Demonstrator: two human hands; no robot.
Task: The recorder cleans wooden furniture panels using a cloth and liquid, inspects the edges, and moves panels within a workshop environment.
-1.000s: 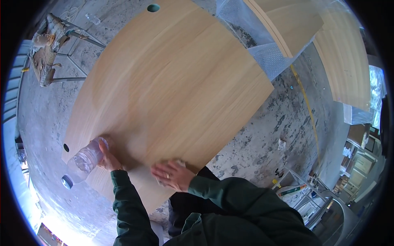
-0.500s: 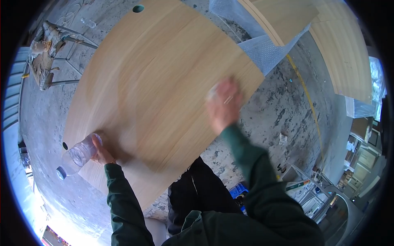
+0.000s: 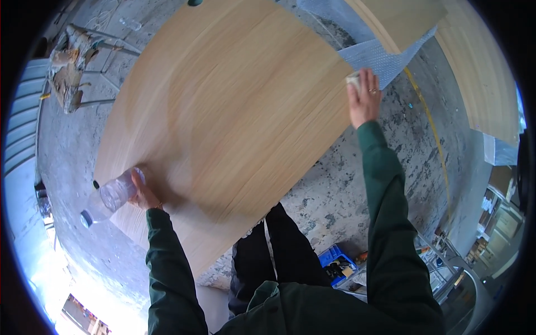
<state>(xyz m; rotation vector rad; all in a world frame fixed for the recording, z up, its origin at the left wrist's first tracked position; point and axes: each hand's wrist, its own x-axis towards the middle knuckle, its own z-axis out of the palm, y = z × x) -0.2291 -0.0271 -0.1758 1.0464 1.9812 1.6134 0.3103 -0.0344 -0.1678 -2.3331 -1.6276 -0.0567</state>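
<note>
A large light-wood panel point(image 3: 234, 111) with rounded outline and a dark round hole near its far edge lies in front of me. On its left part, my left hand point(image 3: 144, 192) is wrapped round a clear plastic bottle point(image 3: 113, 193), which lies tilted with its blue cap toward the lower left. My right hand point(image 3: 366, 99) is at the panel's far right corner, its fingers pressing a whitish cloth point(image 3: 353, 80) against the wood. Most of the cloth is hidden under the fingers.
Bubble wrap point(image 3: 385, 62) and another wooden panel point(image 3: 391, 22) adjoin the far right corner. At the left stands a worn metal-legged stool point(image 3: 70, 67). A blue toolbox point(image 3: 336, 262) sits on the stained floor point(image 3: 312, 215) beside my legs. Metal frames point(image 3: 446, 273) stand lower right.
My right hand has swept with the cloth away from me and right, to the panel's corner. My left hand keeps its hold on the bottle. The whole view has shifted slightly.
</note>
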